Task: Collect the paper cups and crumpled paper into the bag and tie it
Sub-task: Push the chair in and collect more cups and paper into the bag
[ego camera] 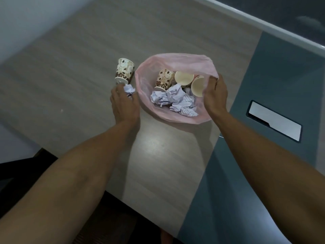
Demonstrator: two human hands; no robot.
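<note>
While right hand [214, 93] grips the pink bag [175, 62] rim at frame centre, left hand [124, 101] holds a crumpled paper [129, 88] beside it; one paper cup [124, 71] lies on the desk [70, 67].

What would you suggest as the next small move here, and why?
Probably carry the crumpled paper ball that the left hand grips over into the pink bag. The right hand holds the rim open, three cups and other crumpled paper already lie inside, and only this ball and one paper cup on the table remain outside.
</note>
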